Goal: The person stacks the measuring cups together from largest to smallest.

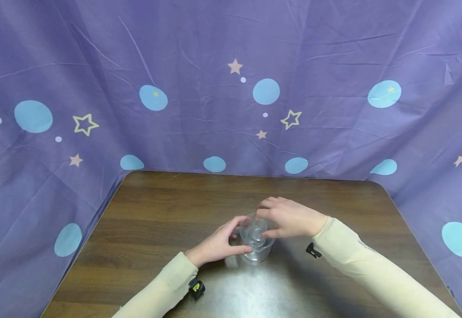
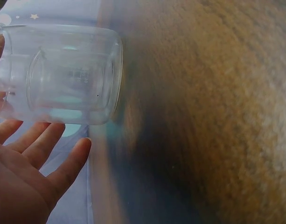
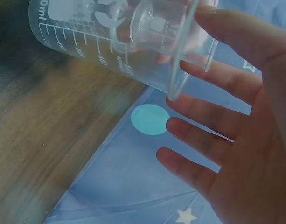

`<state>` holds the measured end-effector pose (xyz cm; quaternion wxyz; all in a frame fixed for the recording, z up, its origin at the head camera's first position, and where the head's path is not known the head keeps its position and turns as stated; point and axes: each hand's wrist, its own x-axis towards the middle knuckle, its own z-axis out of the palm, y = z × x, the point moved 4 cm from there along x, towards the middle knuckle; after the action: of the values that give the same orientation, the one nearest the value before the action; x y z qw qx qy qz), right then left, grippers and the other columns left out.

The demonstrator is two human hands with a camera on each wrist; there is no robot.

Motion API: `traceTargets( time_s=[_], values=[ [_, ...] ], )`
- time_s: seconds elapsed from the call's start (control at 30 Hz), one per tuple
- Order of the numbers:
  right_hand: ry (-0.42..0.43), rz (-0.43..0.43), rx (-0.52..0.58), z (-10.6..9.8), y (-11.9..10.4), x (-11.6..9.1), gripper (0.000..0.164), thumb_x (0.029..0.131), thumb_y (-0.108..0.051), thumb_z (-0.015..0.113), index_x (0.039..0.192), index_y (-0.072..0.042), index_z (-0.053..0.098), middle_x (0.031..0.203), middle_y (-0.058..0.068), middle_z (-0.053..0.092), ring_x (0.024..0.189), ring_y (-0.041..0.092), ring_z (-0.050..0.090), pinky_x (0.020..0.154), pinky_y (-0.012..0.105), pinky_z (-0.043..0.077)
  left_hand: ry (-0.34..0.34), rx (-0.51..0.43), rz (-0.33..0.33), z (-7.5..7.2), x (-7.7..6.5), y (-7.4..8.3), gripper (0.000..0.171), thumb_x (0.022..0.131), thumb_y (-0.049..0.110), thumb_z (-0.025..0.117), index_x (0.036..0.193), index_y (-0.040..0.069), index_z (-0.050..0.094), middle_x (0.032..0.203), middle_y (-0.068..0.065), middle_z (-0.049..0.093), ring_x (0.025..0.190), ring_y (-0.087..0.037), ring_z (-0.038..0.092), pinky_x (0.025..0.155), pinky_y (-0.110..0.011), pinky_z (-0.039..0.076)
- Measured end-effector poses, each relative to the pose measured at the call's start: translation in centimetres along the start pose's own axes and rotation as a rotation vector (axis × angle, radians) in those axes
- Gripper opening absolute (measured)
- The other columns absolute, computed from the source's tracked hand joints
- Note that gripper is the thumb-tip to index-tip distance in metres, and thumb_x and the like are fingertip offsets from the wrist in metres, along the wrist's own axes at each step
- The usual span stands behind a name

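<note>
A large clear glass beaker (image 1: 256, 256) with white volume marks stands upright on the table. My left hand (image 1: 219, 244) holds its side, thumb at the near side and fingers round the back. Above the mouth, my right hand (image 1: 288, 217) pinches the rim of a smaller clear beaker (image 3: 211, 55) between thumb and index finger, its other fingers spread loosely outside. That rim stands out past the large beaker's rim in the right wrist view. A small beaker (image 3: 149, 25) with white print shows inside the large one. Overlapping glass partly hides how the vessels nest.
The brown wooden table (image 1: 155, 212) has rounded far corners. A purple cloth (image 1: 199, 88) with stars and blue dots hangs behind it and along both sides. Each sleeved wrist carries a black strap-on device (image 1: 197, 288).
</note>
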<state>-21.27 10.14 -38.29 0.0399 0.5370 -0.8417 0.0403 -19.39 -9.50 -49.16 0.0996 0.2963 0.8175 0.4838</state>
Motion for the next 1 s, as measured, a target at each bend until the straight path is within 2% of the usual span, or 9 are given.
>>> traceTargets(
  time_s=[0.27, 0.57, 1.0],
  values=[
    [-0.010, 0.005, -0.013, 0.8, 0.0, 0.4, 0.039, 0.086, -0.039, 0.083, 0.113, -0.013, 0.070, 0.120, 0.008, 0.068, 0.113, 0.025, 0.062, 0.097, 0.044, 0.055, 0.004, 0.004, 0.000, 0.0, 0.0, 0.2, 0.077, 0.090, 0.035, 0.083, 0.154, 0.018, 0.042, 0.152, -0.004, 0.054, 0.132, -0.025, 0.058, 0.102, -0.043, 0.056],
    [-0.012, -0.002, -0.080, 1.2, 0.0, 0.7, 0.041, 0.085, -0.045, 0.083, 0.111, -0.015, 0.071, 0.120, 0.006, 0.068, 0.114, 0.025, 0.061, 0.091, 0.043, 0.057, 0.007, 0.017, -0.017, -0.1, 0.0, 0.1, 0.079, 0.090, 0.034, 0.084, 0.154, 0.018, 0.042, 0.153, -0.004, 0.053, 0.132, -0.024, 0.057, 0.102, -0.041, 0.055],
    [-0.063, 0.009, -0.126, 1.3, -0.5, 1.1, 0.043, 0.081, -0.047, 0.086, 0.110, -0.018, 0.074, 0.125, 0.009, 0.069, 0.117, 0.027, 0.062, 0.094, 0.045, 0.056, 0.009, 0.014, -0.007, 0.0, -0.1, 0.1, 0.079, 0.089, 0.034, 0.084, 0.154, 0.018, 0.042, 0.151, -0.003, 0.054, 0.130, -0.024, 0.058, 0.102, -0.042, 0.056]
  ],
)
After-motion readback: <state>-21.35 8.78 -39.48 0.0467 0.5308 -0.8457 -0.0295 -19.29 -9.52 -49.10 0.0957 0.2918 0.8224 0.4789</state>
